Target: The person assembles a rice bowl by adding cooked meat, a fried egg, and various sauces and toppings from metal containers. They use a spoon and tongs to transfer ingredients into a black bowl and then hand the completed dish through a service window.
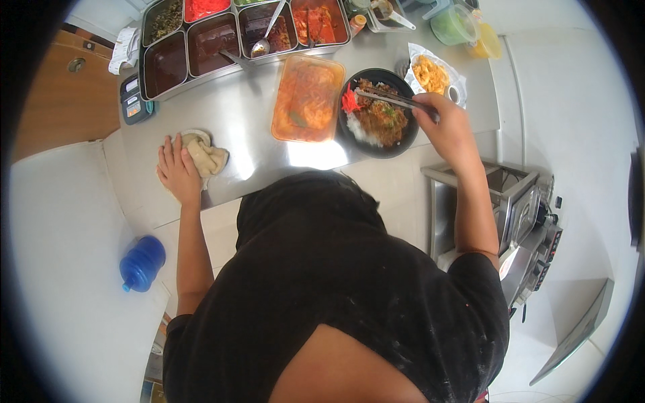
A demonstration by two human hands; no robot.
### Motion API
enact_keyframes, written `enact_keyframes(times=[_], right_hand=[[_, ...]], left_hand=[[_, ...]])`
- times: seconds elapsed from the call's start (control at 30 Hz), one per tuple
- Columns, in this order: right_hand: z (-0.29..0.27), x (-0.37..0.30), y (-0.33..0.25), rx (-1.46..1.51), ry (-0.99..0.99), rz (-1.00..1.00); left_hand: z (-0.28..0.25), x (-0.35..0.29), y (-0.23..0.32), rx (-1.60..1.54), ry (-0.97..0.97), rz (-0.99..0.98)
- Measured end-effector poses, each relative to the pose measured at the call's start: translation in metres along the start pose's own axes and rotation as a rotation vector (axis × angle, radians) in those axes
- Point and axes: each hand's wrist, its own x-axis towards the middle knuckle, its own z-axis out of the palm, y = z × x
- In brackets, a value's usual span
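My left hand (pixel 177 168) presses down on a crumpled beige cloth (pixel 207 156) at the left of the steel counter, its fingers closed over the cloth's edge. Metal tongs (pixel 393 99) are pinched in my right hand (pixel 445 126), their tips reaching over a black bowl (pixel 396 153). Inside the bowl lie white rice (pixel 365 131), brown saucy meat (pixel 390 121) and red shredded pickle (pixel 349 99); the tips are close to the pickle. Left of the bowl sits a clear rectangular tub (pixel 308 99) of orange-red food. Yellow fried pieces (pixel 430 74) lie on foil at its right.
A steel rack of food pans (pixel 213 44) with a spoon (pixel 262 46) lines the counter's back left. Beside it stands a small dark card terminal (pixel 136 99). Plastic tubs (pixel 453 25) stand back right. A blue water jug (pixel 143 263) and steel fryer (pixel 504 185) are below.
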Motion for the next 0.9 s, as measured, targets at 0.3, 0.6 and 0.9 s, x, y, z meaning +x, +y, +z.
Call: enact_keyframes(times=[0.3, 0.6, 0.9], right_hand=[[0.016, -0.012, 0.008, -0.011, 0.038, -0.129], [0.022, 0.013, 0.003, 0.267, 0.079, 0.141], [0.145, 0.201, -0.142, 0.161, 0.248, -0.294]], left_hand=[[0.002, 0.000, -0.003, 0.018, 0.002, 0.019], [0.001, 0.000, 0.000, 0.066, 0.017, 0.002], [0.002, 0.003, -0.001, 0.031, 0.024, -0.034]])
